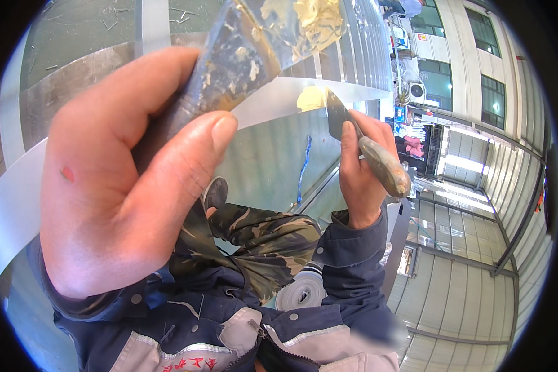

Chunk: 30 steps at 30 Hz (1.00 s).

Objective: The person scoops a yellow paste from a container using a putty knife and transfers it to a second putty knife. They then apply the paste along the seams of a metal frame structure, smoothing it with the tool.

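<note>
My left hand (124, 173), large and close in the head view, is closed around a wide putty scraper (235, 62). Smears coat its blade, and a lump of yellow putty (319, 22) sits toward its far end. My right hand (363, 167) grips a putty knife (384, 166) with a worn, rounded handle. The knife's dark blade (338, 115) reaches a patch of yellow putty (310, 98) on a pale, smooth strip (273, 111). That strip runs across under both hands, partly hidden by the left one.
Below the strip hangs a blue cord (304, 167) by a greenish surface. A roll of grey sheet material (302, 292) lies near my camouflage-trousered leg (266, 239). Thin scraps (111, 25) litter the floor at far left. Windows (483, 31) and metal beams fill the right side.
</note>
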Tool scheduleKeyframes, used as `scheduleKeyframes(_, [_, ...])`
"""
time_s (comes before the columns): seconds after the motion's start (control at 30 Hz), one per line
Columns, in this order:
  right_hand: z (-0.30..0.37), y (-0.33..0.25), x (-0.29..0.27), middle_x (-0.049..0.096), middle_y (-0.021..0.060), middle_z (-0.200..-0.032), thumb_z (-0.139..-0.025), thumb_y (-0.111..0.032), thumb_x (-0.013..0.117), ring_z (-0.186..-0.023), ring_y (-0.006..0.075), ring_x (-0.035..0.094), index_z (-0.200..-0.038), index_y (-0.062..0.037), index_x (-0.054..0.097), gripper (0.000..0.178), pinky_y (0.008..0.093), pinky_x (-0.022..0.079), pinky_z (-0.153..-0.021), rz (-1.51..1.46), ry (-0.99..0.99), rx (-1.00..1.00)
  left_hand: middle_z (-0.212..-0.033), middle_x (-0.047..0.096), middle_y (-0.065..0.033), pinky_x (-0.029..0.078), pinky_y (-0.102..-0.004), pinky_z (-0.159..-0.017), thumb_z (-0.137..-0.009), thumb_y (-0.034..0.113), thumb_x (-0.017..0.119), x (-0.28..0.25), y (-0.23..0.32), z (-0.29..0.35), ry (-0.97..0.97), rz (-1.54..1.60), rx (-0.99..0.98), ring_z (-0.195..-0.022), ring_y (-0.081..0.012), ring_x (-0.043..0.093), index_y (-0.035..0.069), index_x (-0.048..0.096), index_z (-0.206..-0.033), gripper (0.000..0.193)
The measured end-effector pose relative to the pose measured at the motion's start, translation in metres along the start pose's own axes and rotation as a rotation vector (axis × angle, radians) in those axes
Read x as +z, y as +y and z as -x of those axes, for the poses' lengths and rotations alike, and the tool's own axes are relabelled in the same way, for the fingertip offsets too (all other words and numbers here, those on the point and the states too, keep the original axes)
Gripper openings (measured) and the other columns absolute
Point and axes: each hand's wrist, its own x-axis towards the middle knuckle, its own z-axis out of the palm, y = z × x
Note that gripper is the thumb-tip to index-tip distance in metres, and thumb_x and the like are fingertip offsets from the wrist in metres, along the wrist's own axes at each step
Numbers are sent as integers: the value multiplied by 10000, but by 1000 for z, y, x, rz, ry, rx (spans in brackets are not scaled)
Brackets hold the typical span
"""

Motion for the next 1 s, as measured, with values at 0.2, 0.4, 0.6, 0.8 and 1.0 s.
scheduleKeyframes(0.2, [-2, 1, 4, 709, 152, -986, -898, 30, 736, -871, 285, 696, -1089, 11, 741, 192, 357, 561, -788, 1, -8, -25, -893, 635, -35, 412, -202, -671, -1021, 143, 580, 6, 6, 4, 67, -45, -36, -734, -62, 520, -109, 547, -1398, 454])
scheduleKeyframes(0.4, [-2, -7, 0, 709, 144, -994, -879, 34, 750, -841, 277, 711, -1108, -10, 741, 233, 353, 571, -742, 55, -50, -63, -880, 625, -30, 407, -205, -674, -1020, 140, 580, 4, 3, 3, 42, -29, -26, -732, -62, 512, -109, 551, -1386, 444])
scheduleKeyframes(0.6, [3, -18, 0, 706, 143, -1004, -853, 28, 780, -803, 262, 714, -1119, -24, 740, 274, 340, 577, -709, 61, -47, -77, -868, 616, -26, 401, -207, -671, -1015, 140, 580, 6, 2, 3, 39, -13, -24, -730, -60, 505, -110, 555, -1376, 440])
scheduleKeyframes(0.8, [2, -30, -2, 701, 137, -991, -833, 33, 800, -787, 253, 710, -1129, -31, 742, 309, 340, 575, -691, 56, -53, -108, -866, 615, -21, 399, -203, -669, -1016, 143, 581, 3, 4, 4, 40, -35, -20, -731, -56, 503, -107, 556, -1375, 438])
scheduleKeyframes(1.0, [6, -38, -1, 698, 125, -977, -823, 38, 811, -775, 250, 700, -1135, -35, 743, 328, 329, 566, -687, 53, -50, -93, -875, 617, -17, 407, -198, -670, -1026, 164, 592, 5, 5, 3, 35, -43, -60, -733, -51, 505, -96, 556, -1383, 442])
